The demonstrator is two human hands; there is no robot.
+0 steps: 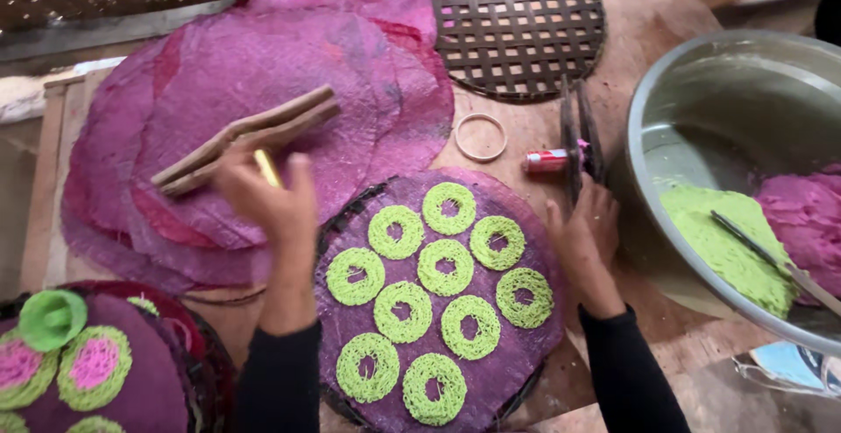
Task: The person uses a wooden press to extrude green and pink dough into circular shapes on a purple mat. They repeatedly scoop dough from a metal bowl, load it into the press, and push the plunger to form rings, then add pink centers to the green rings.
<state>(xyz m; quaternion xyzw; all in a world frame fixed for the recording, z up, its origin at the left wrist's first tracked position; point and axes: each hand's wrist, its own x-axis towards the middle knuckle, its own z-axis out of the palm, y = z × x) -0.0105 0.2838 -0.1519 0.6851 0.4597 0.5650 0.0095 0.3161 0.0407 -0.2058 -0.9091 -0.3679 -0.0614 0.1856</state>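
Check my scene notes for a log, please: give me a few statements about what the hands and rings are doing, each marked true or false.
1. The left hand holds a wooden tool. True.
2. The noodle rings on the purple sheet are pink. False: they are green.
3. The right hand rests at the sheet's edge. True.
4. The metal bowl holds only green dough. False: pink dough lies beside the green.

Green noodle rings, purple cloth
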